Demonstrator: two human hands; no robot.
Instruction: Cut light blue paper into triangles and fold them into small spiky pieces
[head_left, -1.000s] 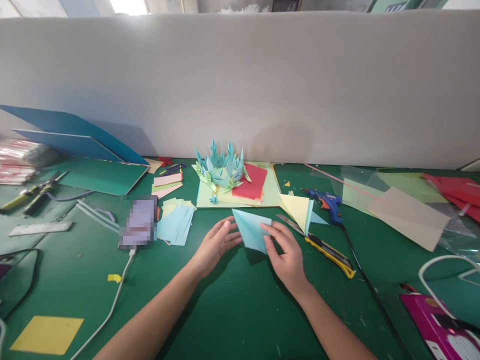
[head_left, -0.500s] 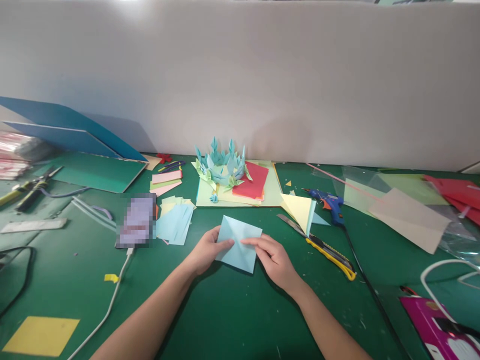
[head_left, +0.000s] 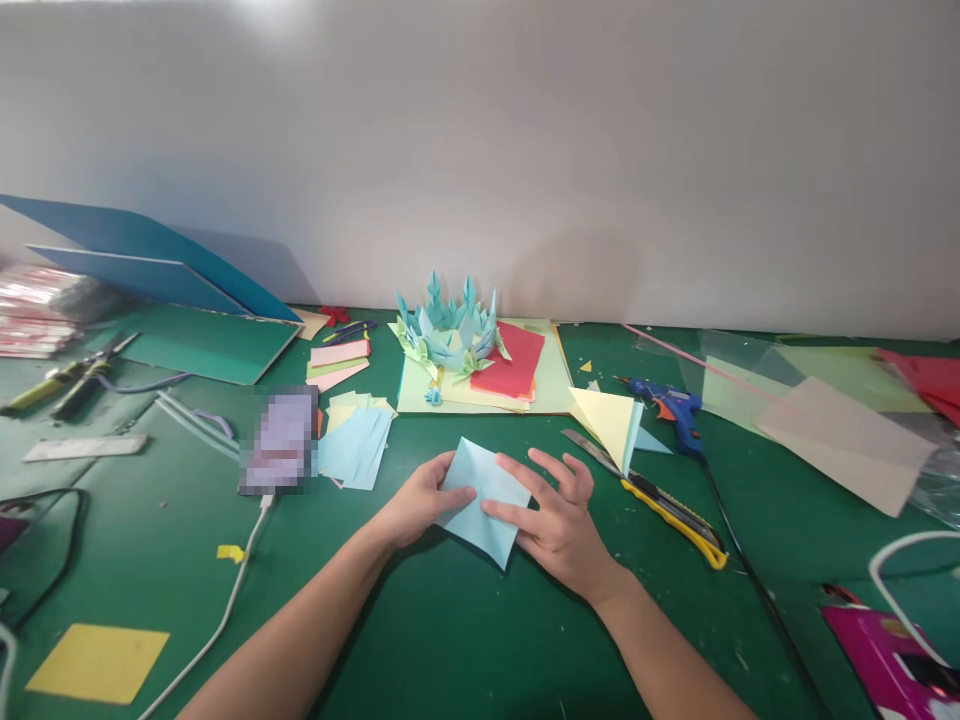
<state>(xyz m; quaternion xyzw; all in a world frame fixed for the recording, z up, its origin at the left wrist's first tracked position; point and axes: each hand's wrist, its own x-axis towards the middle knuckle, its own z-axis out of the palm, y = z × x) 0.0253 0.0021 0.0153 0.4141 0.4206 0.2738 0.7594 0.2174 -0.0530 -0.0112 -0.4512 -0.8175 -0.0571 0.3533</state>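
A light blue paper square [head_left: 480,500] lies on the green mat [head_left: 465,630], turned like a diamond. My left hand [head_left: 420,500] pinches its left edge, thumb on top. My right hand [head_left: 555,520] rests on its right side with the fingers spread and the thumb pressing the paper's middle. Behind the paper stands a blue and green folded paper crown [head_left: 448,330] on a stack of pale green and red sheets [head_left: 517,365].
A folded yellow and blue triangle [head_left: 611,425], a yellow utility knife [head_left: 667,500] and a blue glue gun [head_left: 671,410] lie right of my hands. Left are cut blue strips [head_left: 356,445], a phone [head_left: 279,442] on a white cable, and pliers [head_left: 67,378]. A white partition [head_left: 480,160] closes the back.
The blue paper was held up in my right hand, then brought down flat on the mat. My left hand took its left edge and my right hand spread open over it.
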